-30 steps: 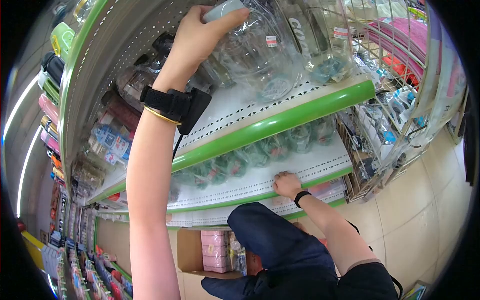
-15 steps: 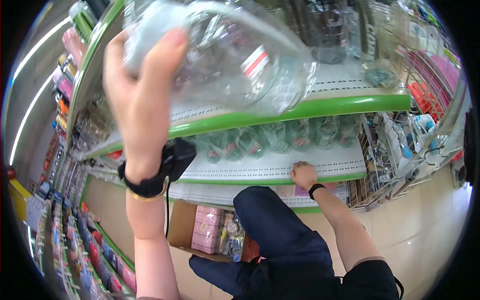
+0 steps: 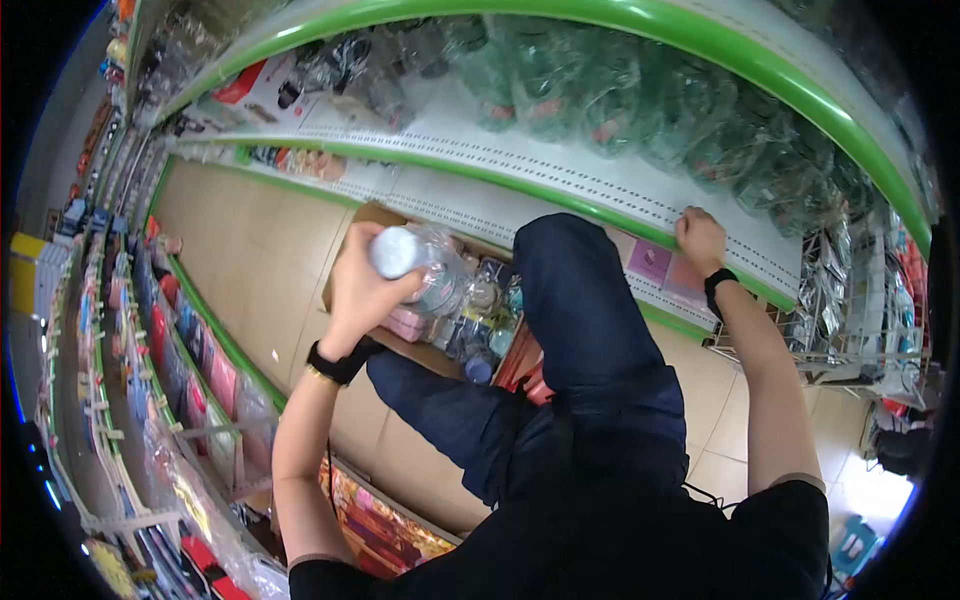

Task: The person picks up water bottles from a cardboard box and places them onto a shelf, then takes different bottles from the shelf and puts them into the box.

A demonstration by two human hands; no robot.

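Note:
My left hand [image 3: 362,285] is wrapped around a clear bottle [image 3: 442,278] with a white lid, covered in clinging plastic. The lid faces up towards me, and the bottle is over an open cardboard box [image 3: 372,214] on the floor. Inside the box, a pink package [image 3: 408,322] and several clear wrapped items [image 3: 482,296] show beside the bottle. Off to the right, my right hand [image 3: 700,238] has its fingers curled at the green front edge of a low white shelf [image 3: 640,205].
Several greenish clear bottles [image 3: 610,105] line the low shelf under a curved green shelf edge [image 3: 700,22]. My bent knee [image 3: 565,240] is beside the box. A wire rack [image 3: 820,290] stands right; another goods shelf [image 3: 215,365] runs along the left.
My left hand has brought the bottle down from the upper shelf level to the cardboard box. The view has tilted downward. My right hand stays at the low shelf's edge.

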